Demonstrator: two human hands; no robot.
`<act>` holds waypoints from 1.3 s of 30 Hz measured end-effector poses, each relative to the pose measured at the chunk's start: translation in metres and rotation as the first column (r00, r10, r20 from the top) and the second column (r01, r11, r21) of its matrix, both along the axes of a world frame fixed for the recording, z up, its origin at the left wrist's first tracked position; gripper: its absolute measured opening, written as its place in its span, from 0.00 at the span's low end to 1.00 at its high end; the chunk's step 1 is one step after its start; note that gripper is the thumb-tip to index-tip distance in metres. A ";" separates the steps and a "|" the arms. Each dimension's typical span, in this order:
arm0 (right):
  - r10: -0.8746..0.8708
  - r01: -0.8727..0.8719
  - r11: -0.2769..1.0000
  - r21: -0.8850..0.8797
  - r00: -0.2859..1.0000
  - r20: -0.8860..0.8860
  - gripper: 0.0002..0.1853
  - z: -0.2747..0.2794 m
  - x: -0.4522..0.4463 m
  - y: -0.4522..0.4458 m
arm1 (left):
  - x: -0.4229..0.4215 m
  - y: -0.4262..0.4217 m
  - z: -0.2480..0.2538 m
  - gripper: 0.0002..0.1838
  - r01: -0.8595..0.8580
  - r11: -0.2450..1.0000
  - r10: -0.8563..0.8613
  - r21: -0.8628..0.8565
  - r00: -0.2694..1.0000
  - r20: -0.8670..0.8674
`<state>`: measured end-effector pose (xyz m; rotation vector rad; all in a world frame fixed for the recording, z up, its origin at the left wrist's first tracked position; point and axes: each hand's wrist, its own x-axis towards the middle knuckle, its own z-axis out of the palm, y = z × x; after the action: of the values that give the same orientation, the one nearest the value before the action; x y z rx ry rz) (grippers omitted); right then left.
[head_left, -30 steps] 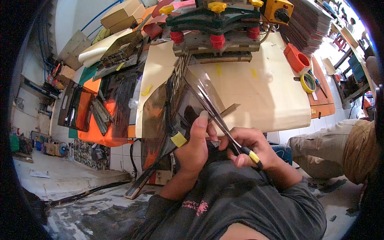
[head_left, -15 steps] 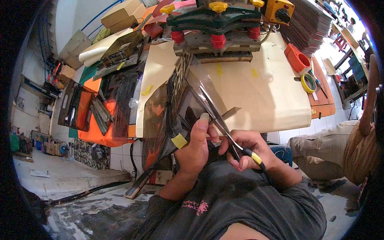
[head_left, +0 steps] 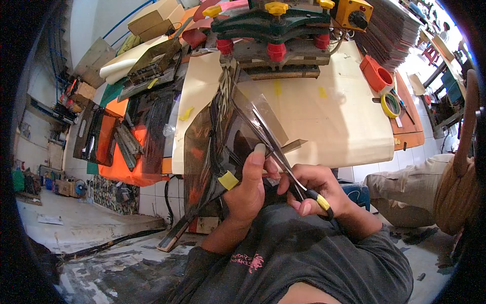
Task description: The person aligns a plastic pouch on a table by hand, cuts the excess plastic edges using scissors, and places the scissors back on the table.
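My left hand is closed on a dark, see-through plastic sheet, its thumb on top near the edge. A small yellow piece of tape is stuck on the sheet beside that hand. In my right hand is a pair of scissors with black and yellow handles. Their long blades point up and away from me along the sheet's right side, close to my left fingertips. A narrow strip of the film sticks out to the right past the blades. Whether the blades touch the film, I cannot tell.
A press with red and yellow knobs stands at the table's back over cream paper. An orange tape dispenser and a tape roll lie right. Dark plastic pieces lie left on orange material. Another person's leg is at right.
The plastic sheet and its yellow tape have shifted slightly right. My hands keep nearly the same place, and the scissor handles look a little closer together.
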<state>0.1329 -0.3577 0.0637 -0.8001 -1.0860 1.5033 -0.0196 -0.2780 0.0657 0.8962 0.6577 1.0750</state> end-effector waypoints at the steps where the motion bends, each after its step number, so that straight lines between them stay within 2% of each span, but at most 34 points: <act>1: -0.002 0.002 1.000 -0.006 1.000 0.004 0.28 0.000 0.000 0.000 | 0.000 0.000 -0.001 0.14 0.001 1.000 -0.001 0.009 1.000 0.004; 4: -0.006 0.006 1.000 -0.009 1.000 0.001 0.28 -0.001 0.001 -0.001 | -0.001 0.002 -0.005 0.13 0.032 0.999 -0.032 0.004 0.998 0.045; 7: -0.007 0.007 1.000 0.001 1.000 0.018 0.28 0.000 0.001 -0.001 | -0.004 0.003 -0.009 0.16 0.112 0.991 -0.120 0.075 0.986 0.116; 9: -0.010 0.010 1.000 -0.004 1.000 0.004 0.28 0.001 0.000 -0.001 | 0.001 0.001 -0.003 0.12 -0.008 0.998 0.006 0.057 0.999 0.038; 13: -0.001 0.000 1.000 -0.018 1.000 -0.013 0.28 0.002 0.000 -0.001 | 0.002 0.000 -0.001 0.10 -0.039 0.999 0.039 0.000 0.998 0.048; 16: 0.002 -0.002 1.000 -0.006 1.000 -0.005 0.28 0.001 0.000 -0.002 | 0.002 0.000 -0.003 0.10 -0.060 0.997 0.058 0.037 0.997 0.050; 18: 0.009 -0.009 1.000 0.003 1.000 -0.015 0.27 -0.001 0.000 -0.001 | 0.000 0.002 -0.007 0.09 -0.046 0.991 0.033 0.130 0.995 0.098; 22: -0.007 0.008 1.000 0.011 0.998 -0.069 0.27 -0.003 -0.004 -0.001 | 0.001 0.001 -0.009 0.09 -0.048 0.991 0.031 0.124 0.990 0.141; 25: 0.014 -0.015 1.000 -0.007 0.996 -0.084 0.28 -0.004 -0.004 -0.001 | 0.001 0.001 -0.007 0.09 -0.013 0.999 0.005 0.044 0.985 0.172; 28: 0.042 -0.046 0.998 -0.038 0.995 -0.095 0.31 -0.004 -0.004 -0.003 | 0.001 -0.001 -0.004 0.10 -0.057 0.997 0.052 0.060 0.996 0.079; 31: 0.040 -0.043 0.998 -0.037 0.996 -0.078 0.34 -0.002 -0.005 -0.001 | -0.003 0.001 -0.011 0.11 0.008 1.000 -0.008 -0.002 1.000 0.022; 34: 0.020 -0.023 0.999 -0.035 0.996 -0.091 0.35 0.000 -0.008 -0.001 | -0.001 0.000 -0.012 0.12 -0.024 0.999 0.022 0.027 0.997 0.071; 39: 0.025 -0.028 0.999 -0.033 0.995 -0.092 0.34 -0.001 -0.008 0.000 | -0.004 0.001 -0.015 0.13 0.046 0.999 -0.046 0.010 0.991 0.125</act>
<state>0.1246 -0.3579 0.0627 -0.7359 -1.0089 1.5697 -0.0233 -0.2768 0.0508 0.8393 0.5272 1.0835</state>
